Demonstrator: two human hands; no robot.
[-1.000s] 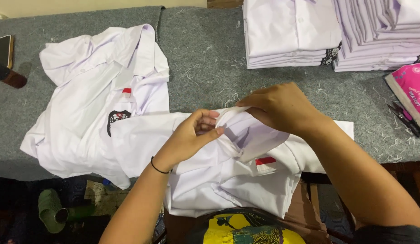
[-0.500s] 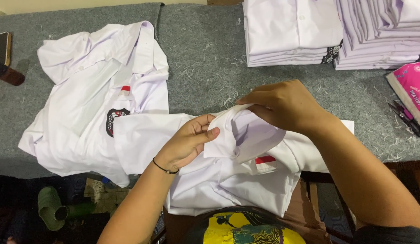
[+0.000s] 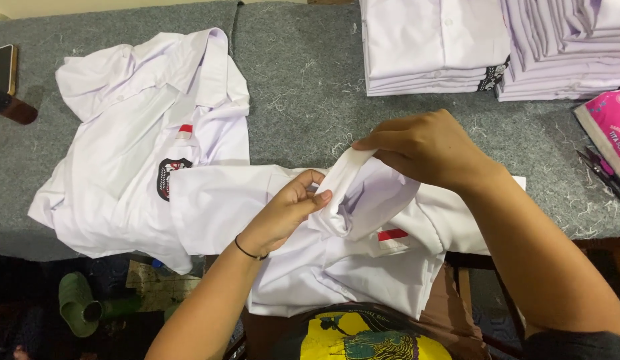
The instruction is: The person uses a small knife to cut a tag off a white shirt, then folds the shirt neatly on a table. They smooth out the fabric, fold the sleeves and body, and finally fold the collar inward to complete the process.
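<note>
A white short-sleeved shirt [image 3: 303,273] with a small red-and-white patch lies spread in front of me, hanging over the near table edge. My left hand [image 3: 290,212], with a black band at the wrist, pinches the shirt's collar from the left. My right hand [image 3: 426,148] grips the raised collar fold from above and the right. A second white shirt [image 3: 123,160] with a dark crest badge lies unfolded to the left, partly under the first.
Two stacks of folded white shirts [image 3: 433,47] [image 3: 566,47] stand at the back right. A pink packet [image 3: 606,130] and dark scissors [image 3: 603,170] lie at the right edge. A phone [image 3: 2,67] rests at far left. The table has a grey felt cover [image 3: 303,100]. A green sandal [image 3: 76,303] sits on the floor.
Both hands have worked the collar: the fold is lifted higher and turned, my left hand has shifted slightly along it. The shirts on the table have not moved.
</note>
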